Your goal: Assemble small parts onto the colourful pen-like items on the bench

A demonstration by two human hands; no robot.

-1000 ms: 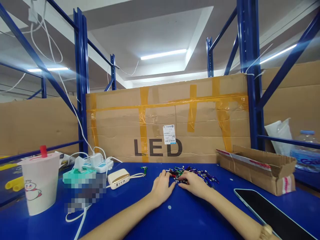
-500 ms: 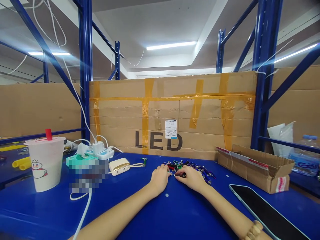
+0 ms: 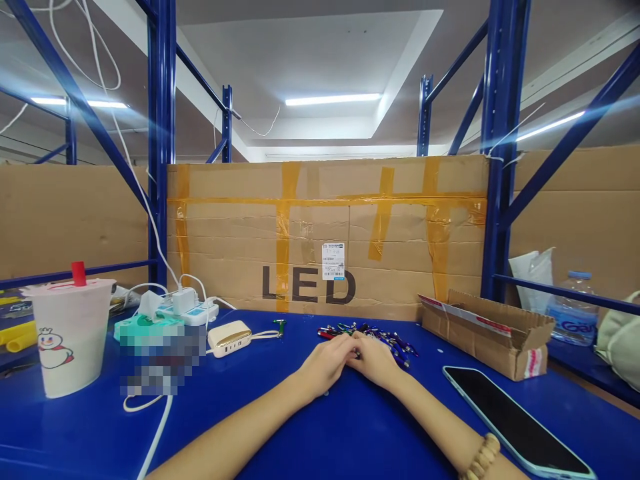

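A pile of small shiny metal pieces (image 3: 397, 343) in blue, red, green and purple lies on the blue table, just beyond my hands. They are too small to name. My left hand (image 3: 327, 362) and my right hand (image 3: 379, 362) meet at the pile's near edge, their fingertips touching. Both hands have curled, closed fingers. Whatever is pinched between them is hidden by the fingers, with only a small dark bit showing. One green T-shaped metal piece (image 3: 281, 327) lies apart, left of the pile.
An open cardboard box (image 3: 480, 340) and a phone (image 3: 515, 417) are at right. On the left stand a paper cup (image 3: 73, 343), a power strip (image 3: 193, 311) with cables, and a cream power bank (image 3: 229, 338). A large carton (image 3: 225, 233) walls off the back.
My left hand has moved right to meet my right hand, and their fingertips now touch. The view has shifted slightly to the right.
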